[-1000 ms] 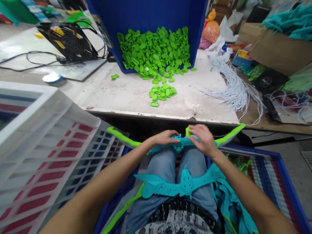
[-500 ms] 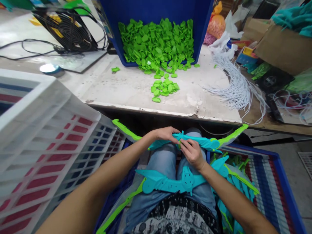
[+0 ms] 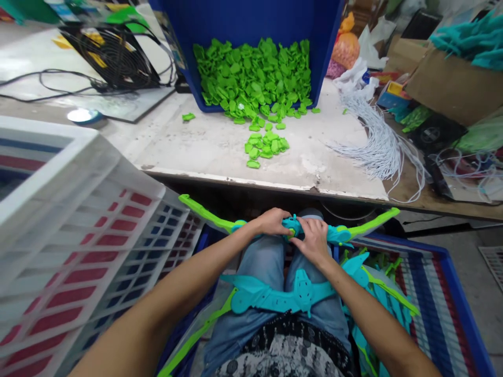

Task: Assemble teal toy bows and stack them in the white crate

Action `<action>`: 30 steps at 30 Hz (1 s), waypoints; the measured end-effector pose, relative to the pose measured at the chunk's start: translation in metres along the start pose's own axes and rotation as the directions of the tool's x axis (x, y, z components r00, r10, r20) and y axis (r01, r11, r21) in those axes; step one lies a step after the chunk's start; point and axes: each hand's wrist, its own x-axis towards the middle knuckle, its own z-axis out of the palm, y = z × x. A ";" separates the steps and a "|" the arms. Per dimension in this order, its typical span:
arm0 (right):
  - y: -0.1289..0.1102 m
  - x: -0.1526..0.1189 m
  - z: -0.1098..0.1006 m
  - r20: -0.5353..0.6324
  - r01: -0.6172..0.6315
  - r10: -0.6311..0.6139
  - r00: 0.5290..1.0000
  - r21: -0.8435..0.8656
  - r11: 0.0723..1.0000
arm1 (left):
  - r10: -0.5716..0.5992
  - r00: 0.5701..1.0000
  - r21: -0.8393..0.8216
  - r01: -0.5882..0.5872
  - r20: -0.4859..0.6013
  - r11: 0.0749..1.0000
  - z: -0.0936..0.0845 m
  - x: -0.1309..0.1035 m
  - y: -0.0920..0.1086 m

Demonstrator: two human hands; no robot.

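Note:
A turquoise toy bow [image 3: 340, 235] with lime-green limbs lies crosswise over my knees. My left hand [image 3: 273, 221] is closed round it just left of its middle. My right hand [image 3: 314, 238] grips it just right of the middle, fingers on top and thumb near the centre. Between my thumbs a small green plastic piece [image 3: 291, 232] sits at the bow's middle; whether it is fully seated I cannot tell. Nearer my body, a second toy bow [image 3: 271, 298] rests across my thighs, touched by neither hand.
Ahead on the white table [image 3: 173, 152], a tipped blue bin [image 3: 251, 21] spills small green pieces [image 3: 267, 145]. White cords [image 3: 369, 141] lie at right, a black fan [image 3: 113, 57] at left. A white crate [image 3: 90, 157] stands left; a blue crate [image 3: 467, 309] holding more bow parts stands right.
My right hand has shifted from fingertips at the green piece to a grip over the bow's right side. My left thumb has moved beside the bow's middle, which now shows between my hands.

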 end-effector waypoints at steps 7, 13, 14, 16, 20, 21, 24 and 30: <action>0.008 0.013 -0.031 0.126 0.125 -0.138 0.982 0.108 0.986 | 0.079 0.982 0.297 -0.026 -0.169 0.954 0.025 -0.035 0.015; -0.026 0.112 -0.067 -0.120 0.212 -0.188 0.975 0.228 0.950 | 0.213 0.953 0.594 -0.045 -0.216 0.803 0.081 -0.063 0.019; -0.038 0.133 -0.061 -0.109 0.243 -0.227 0.968 0.167 0.955 | 0.237 0.948 0.610 -0.062 -0.212 0.790 0.086 -0.064 0.019; -0.063 0.172 -0.044 -0.033 0.267 -0.265 0.964 0.063 0.962 | 0.259 0.943 0.616 -0.080 -0.208 0.784 0.091 -0.067 0.019; -0.090 0.216 -0.016 0.091 0.203 -0.195 0.977 -0.088 0.975 | 0.278 0.933 0.568 -0.103 -0.231 0.817 0.088 -0.075 0.017; -0.090 0.219 -0.014 0.105 0.206 -0.195 0.975 -0.110 0.972 | 0.294 0.923 0.551 -0.115 -0.249 0.827 0.087 -0.079 0.017; -0.078 0.214 -0.020 0.130 0.200 -0.183 0.975 -0.135 0.970 | 0.300 0.901 0.472 -0.126 -0.314 0.873 0.087 -0.096 0.024; -0.032 0.181 -0.055 0.166 -0.040 0.092 0.982 -0.292 0.955 | 0.021 0.996 0.261 0.002 -0.083 0.965 0.115 -0.139 0.052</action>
